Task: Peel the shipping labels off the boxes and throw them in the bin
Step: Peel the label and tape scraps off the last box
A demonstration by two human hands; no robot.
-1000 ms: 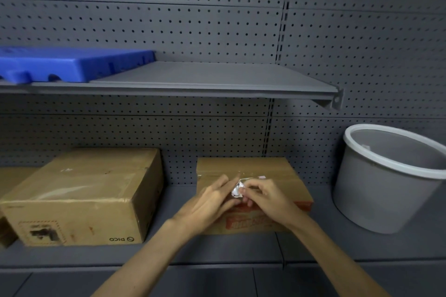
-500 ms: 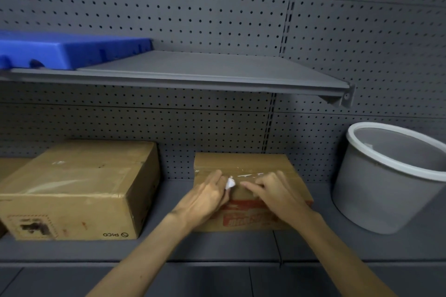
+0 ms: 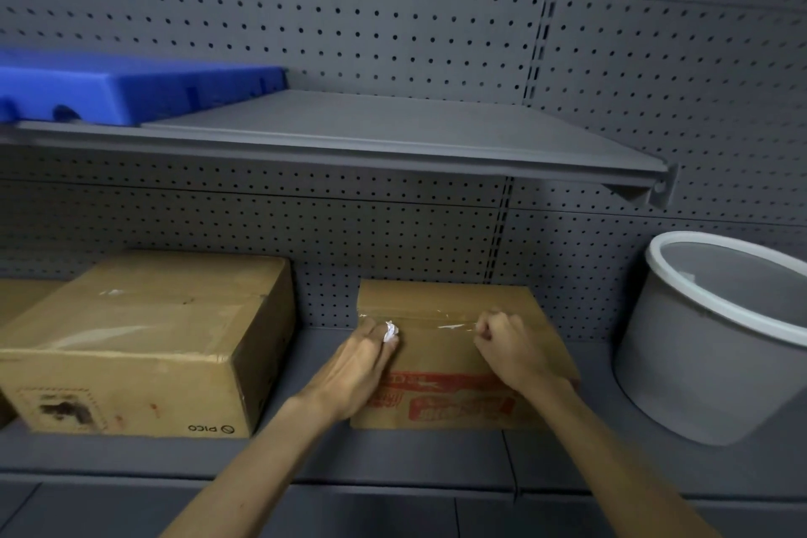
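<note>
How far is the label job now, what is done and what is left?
Done: a crumpled white scrap is off the small box and held in the left hand. In hand: the right hand picks at white remnants on the box top. Left: nothing visibly dropped in the bin yet; the large box waits untouched.

This looks like a stockroom or the back of a shop. Grey metal shelving fills the view, backed by a perforated panel point(image 3: 393, 26) with slotted uprights. Above both hands, an upper shelf point(image 3: 393, 135) on a bracket carries a blue plastic tray point(image 3: 131, 83). The lower shelf point(image 3: 393, 459) under the hands holds taped cardboard boxes: one point(image 3: 445, 367) under the left hand point(image 3: 349, 367) and right hand point(image 3: 511, 349), a bigger one point(image 3: 144, 345) left of the left hand. A grey bin point(image 3: 698, 363) stands right of the right hand.
</note>
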